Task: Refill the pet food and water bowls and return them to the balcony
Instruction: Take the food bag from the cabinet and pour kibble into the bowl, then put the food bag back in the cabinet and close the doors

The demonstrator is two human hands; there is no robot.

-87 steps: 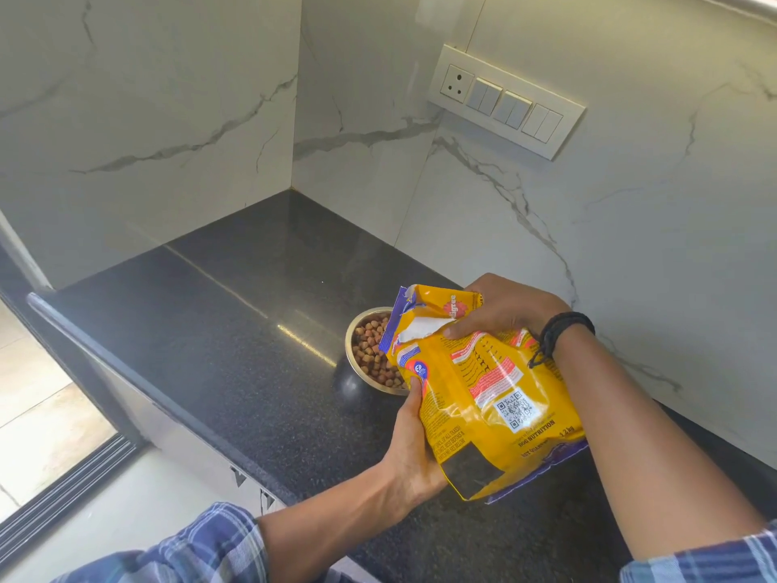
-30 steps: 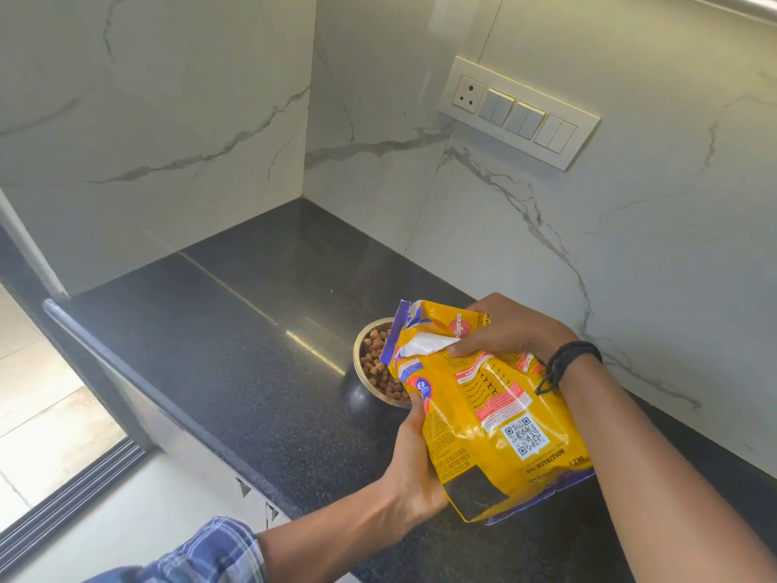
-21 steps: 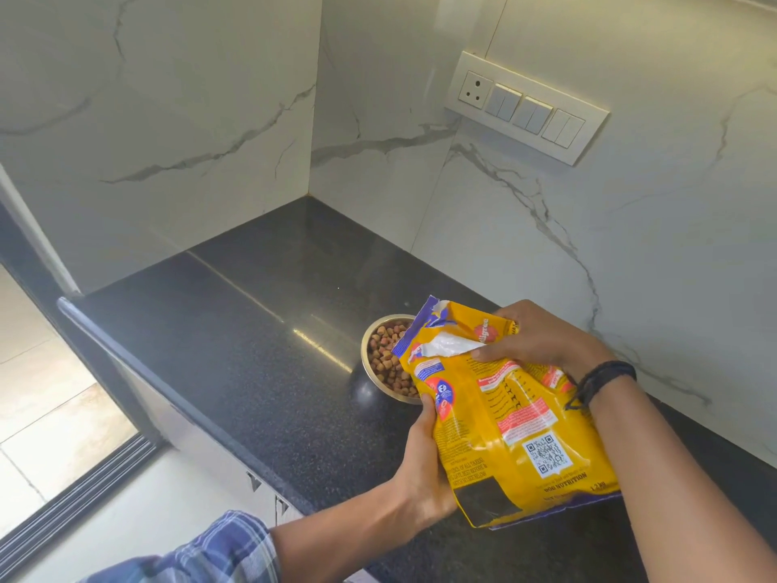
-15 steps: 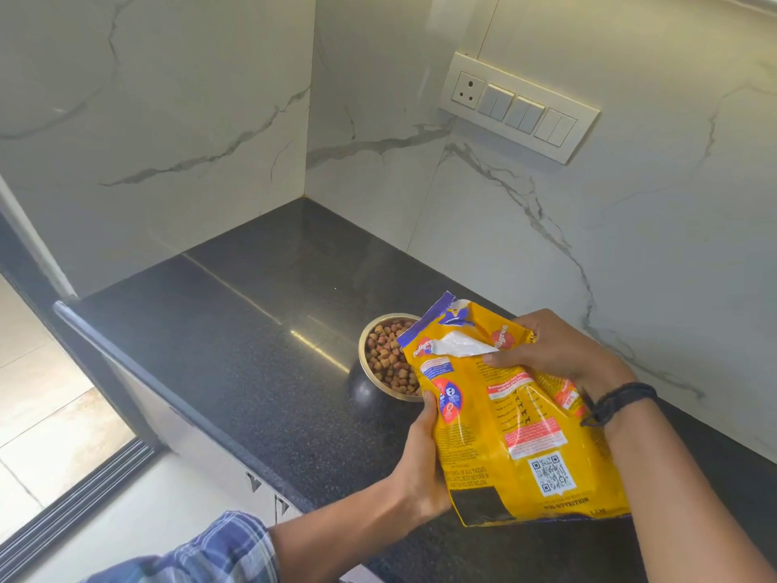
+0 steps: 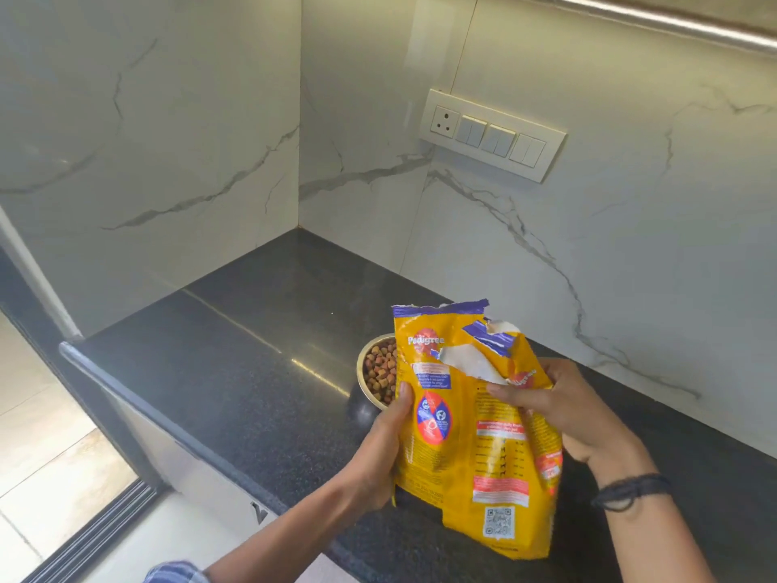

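Observation:
A yellow pet food bag (image 5: 466, 439) with a torn-open top stands nearly upright above the black counter. My left hand (image 5: 380, 448) grips its left edge. My right hand (image 5: 563, 410) pinches its upper right side, a black band on that wrist. Behind the bag sits a steel bowl (image 5: 365, 374) holding brown kibble (image 5: 380, 372); the bag hides the bowl's right part. No water bowl is in view.
The black granite counter (image 5: 235, 355) runs into a corner of white marble walls. A switch and socket panel (image 5: 490, 138) is on the right wall. The counter's front edge (image 5: 138, 408) drops to a tiled floor and a sliding door track (image 5: 92, 536) at lower left.
The bag has swung from tilted over the bowl to nearly upright, mouth up. My right hand slid from the top to the upper right side. Kibble stays in the bowl.

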